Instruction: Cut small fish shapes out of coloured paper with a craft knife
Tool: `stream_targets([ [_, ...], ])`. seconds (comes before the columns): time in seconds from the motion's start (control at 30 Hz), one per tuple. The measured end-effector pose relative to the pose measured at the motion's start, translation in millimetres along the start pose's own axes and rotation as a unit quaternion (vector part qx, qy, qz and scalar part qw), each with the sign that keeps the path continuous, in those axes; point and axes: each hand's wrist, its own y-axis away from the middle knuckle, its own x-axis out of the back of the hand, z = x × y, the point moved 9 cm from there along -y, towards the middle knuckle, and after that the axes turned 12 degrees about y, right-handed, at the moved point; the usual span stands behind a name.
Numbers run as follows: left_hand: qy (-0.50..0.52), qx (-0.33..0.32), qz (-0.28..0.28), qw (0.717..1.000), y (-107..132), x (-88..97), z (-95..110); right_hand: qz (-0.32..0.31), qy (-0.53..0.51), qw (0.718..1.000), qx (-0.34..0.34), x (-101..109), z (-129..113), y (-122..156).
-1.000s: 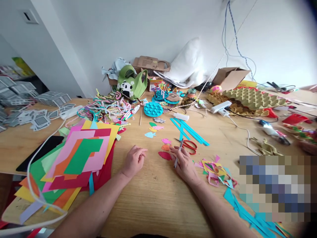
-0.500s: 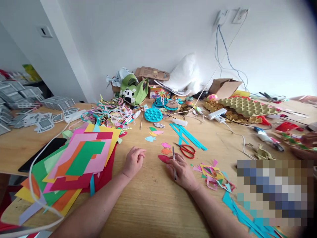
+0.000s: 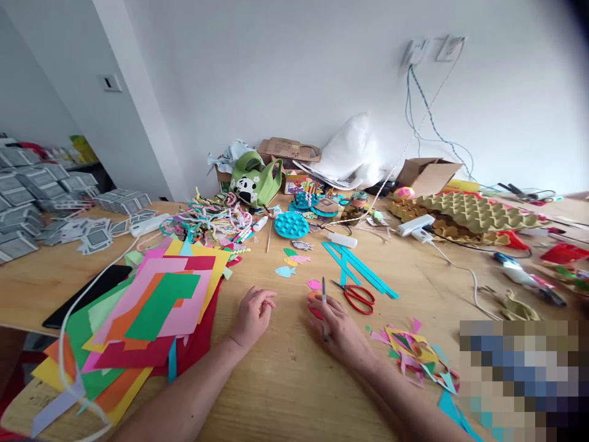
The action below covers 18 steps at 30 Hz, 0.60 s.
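Observation:
My left hand (image 3: 253, 316) rests on the wooden table (image 3: 294, 374), fingers loosely curled with nothing in them. My right hand (image 3: 338, 328) lies beside it, closed round a thin grey pen (image 3: 324, 301) that points away from me. Its fingers partly cover a red paper cut-out (image 3: 315, 310) and an orange paper fish (image 3: 314, 296). Just beyond are a pink paper fish (image 3: 313, 284) and red-handled scissors (image 3: 358, 296). More small paper fish (image 3: 286, 271) lie farther out.
A stack of coloured paper sheets (image 3: 156, 307) lies at left, crossed by a white cable (image 3: 78, 307). Paper scraps (image 3: 409, 347) lie at right, teal strips (image 3: 359, 267) ahead. Pipe cleaners (image 3: 207, 218), a green panda bag (image 3: 255, 181), cardboard boxes and egg trays (image 3: 473, 212) crowd the far side.
The view has tilted up and shifted. My right hand has drawn the pen upright and slid over the red and orange cut-outs. The left hand has stayed put.

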Motion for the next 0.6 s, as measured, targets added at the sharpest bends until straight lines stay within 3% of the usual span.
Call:
stream_targets([
  [0.13,-0.003,0.010,-0.001,1.000,-0.5,0.2,-0.6,-0.068,0.027,0.996,0.058,-31.9,-4.1,-46.6],
  [0.27,-0.002,0.021,-0.008,1.000,-1.0,0.3,-0.8,-0.086,0.056,0.993,0.064,-55.1,3.9,-78.7],
  [0.47,0.001,0.043,-0.012,0.999,0.2,-2.7,-5.6,-0.098,0.081,0.991,0.043,-41.3,6.1,-67.7],
  [0.6,0.004,0.043,-0.013,0.999,0.8,-4.5,-6.4,-0.105,0.096,0.989,0.028,-42.0,15.5,-81.6],
])
